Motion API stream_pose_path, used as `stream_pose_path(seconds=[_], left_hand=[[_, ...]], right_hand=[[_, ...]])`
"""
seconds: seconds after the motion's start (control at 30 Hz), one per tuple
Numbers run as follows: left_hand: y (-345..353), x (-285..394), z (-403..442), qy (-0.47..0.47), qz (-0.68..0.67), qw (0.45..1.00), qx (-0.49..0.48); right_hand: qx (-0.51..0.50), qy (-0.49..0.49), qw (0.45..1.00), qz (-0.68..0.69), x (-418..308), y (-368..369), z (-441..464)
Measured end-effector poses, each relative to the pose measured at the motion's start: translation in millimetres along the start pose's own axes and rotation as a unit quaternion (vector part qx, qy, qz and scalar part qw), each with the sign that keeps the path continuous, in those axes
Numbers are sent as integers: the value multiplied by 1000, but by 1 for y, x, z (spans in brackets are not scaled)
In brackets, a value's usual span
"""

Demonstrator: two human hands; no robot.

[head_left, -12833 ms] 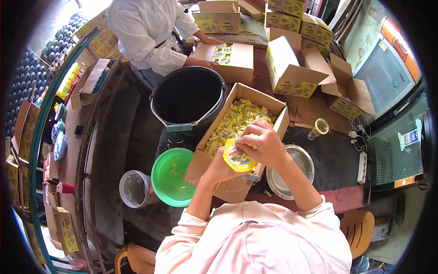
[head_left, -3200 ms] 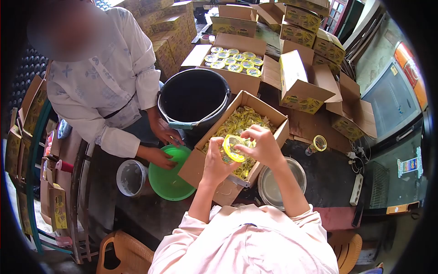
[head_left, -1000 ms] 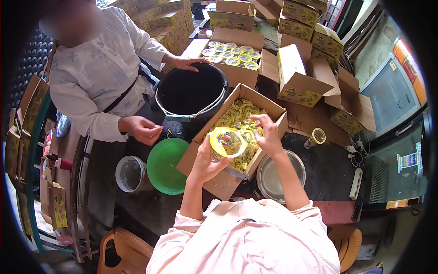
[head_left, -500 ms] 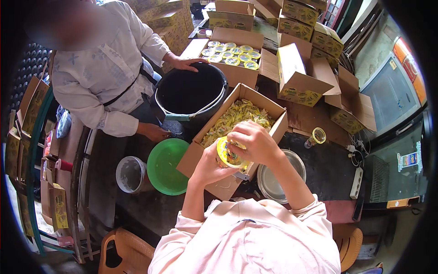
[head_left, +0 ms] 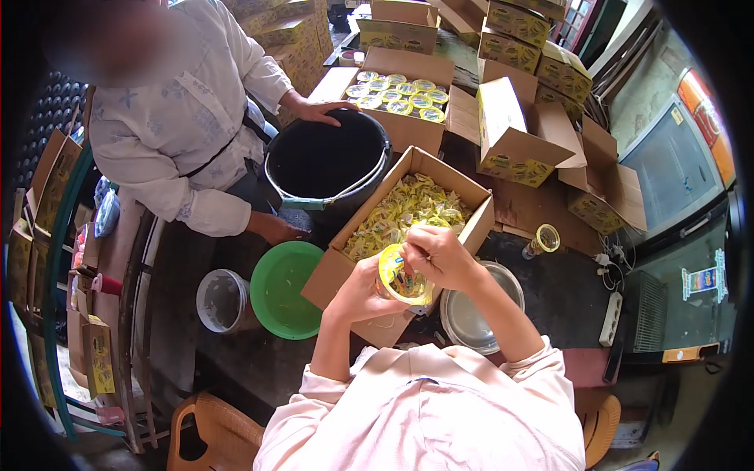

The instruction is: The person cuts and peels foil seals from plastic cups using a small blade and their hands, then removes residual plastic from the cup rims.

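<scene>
Person's two hands at a carton, seen from the head. The fingers of the left hand [head_left: 363, 290] are curled round the side of a clear cup [head_left: 408, 289] with a yellow rim, its mouth turned up and coloured pieces visible within. The fingers of the right hand [head_left: 441, 257] are bunched narrowly at the mouth of the cup; whether they pinch anything cannot be told. The cup lies in view over the near edge of the carton [head_left: 480, 217], whose walls stand above a heap of small yellow packets [head_left: 416, 192]; contact between hands and cardboard cannot be judged. The carton's flap reaches left to the rim of a green basin [head_left: 275, 302], with a pale bucket [head_left: 224, 302] just beside it. To the right, a round metal pan [head_left: 470, 318] lies partly beneath the right forearm. Beyond the pan, a dark stretch of worktop [head_left: 561, 294] runs to a power strip [head_left: 610, 319]; a second cup [head_left: 542, 239] stands well apart from the hands. On the far left side, a black bucket [head_left: 353, 208] stands near the carton, a co-worker's hand [head_left: 323, 111] on its rim and the other hand [head_left: 275, 228] near the basin.
</scene>
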State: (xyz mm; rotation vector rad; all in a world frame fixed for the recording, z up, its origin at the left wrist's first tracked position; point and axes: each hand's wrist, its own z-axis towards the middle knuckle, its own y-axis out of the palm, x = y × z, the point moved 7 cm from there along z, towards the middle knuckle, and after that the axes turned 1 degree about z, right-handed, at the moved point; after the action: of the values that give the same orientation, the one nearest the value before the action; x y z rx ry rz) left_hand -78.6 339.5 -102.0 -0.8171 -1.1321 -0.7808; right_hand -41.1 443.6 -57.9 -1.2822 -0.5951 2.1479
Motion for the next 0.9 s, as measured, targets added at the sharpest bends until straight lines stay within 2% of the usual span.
stream_pose_path(seconds=[0.07, 0.23, 0.4, 0.43, 0.53, 0.6, 0.63, 0.73, 0.77, 0.8, 0.83, 0.9], left_hand=[[0, 3, 4, 14, 10, 1000, 18], [2, -5, 11, 35, 26, 998, 46], [2, -7, 13, 15, 18, 998, 65], [2, -8, 14, 6, 8, 998, 67], [1, -24, 14, -79, -51, 995, -13], [-4, -19, 14, -45, -87, 995, 19], [-7, -17, 15, -26, -104, 994, 35], [-10, -19, 14, -49, -12, 999, 15], [-9, -20, 13, -57, 19, 998, 8], [-7, -24, 11, -112, -35, 993, 6], [-11, -19, 12, -75, 73, 994, 28], [-13, -6, 12, 4, 284, 956, 72]], right_hand=[[58, 28, 994, 90, 10, -2, -1], [112, 105, 982, 109, 29, -7, -3], [132, 159, 968, 143, 45, -4, -6], [119, 165, 967, 152, 47, -3, -5], [60, 165, 971, 161, 44, -1, -4], [-4, 133, 981, 141, 39, 0, -1], [-27, 116, 989, 85, 33, -2, -1], [-78, 70, 992, -68, 17, -7, -1], [-74, 76, 992, -71, 19, -6, -2], [-68, 81, 991, -75, 24, -3, -5], [-62, 87, 991, -80, 27, 0, -7], [11, 132, 989, -71, 33, -6, -9]])
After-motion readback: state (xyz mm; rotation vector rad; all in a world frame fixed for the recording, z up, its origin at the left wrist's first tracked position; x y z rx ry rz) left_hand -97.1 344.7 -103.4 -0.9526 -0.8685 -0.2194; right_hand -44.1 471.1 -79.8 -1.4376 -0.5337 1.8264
